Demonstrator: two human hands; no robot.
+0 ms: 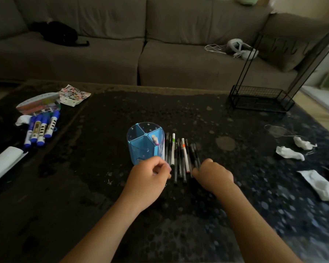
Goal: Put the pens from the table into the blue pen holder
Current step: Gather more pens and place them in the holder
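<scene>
The blue pen holder (141,149) stands upright at the table's middle, split into compartments; two pale-capped pens (155,139) stand in its right compartment. Just right of it, several pens (180,158) lie side by side on the table, mostly black, some white. My left hand (148,179) is curled at the holder's near base, fingertips by the lower ends of the leftmost pens; whether it grips one is hidden. My right hand (213,175) is closed over the lower ends of the rightmost black pens (195,154).
Blue-capped markers (40,130) and sticker packets (46,103) lie far left, with a white box (4,164) nearer. A black wire rack (260,99) stands back right. Crumpled tissues (291,152) and paper (319,185) lie right. A grey sofa (160,54) runs behind the table.
</scene>
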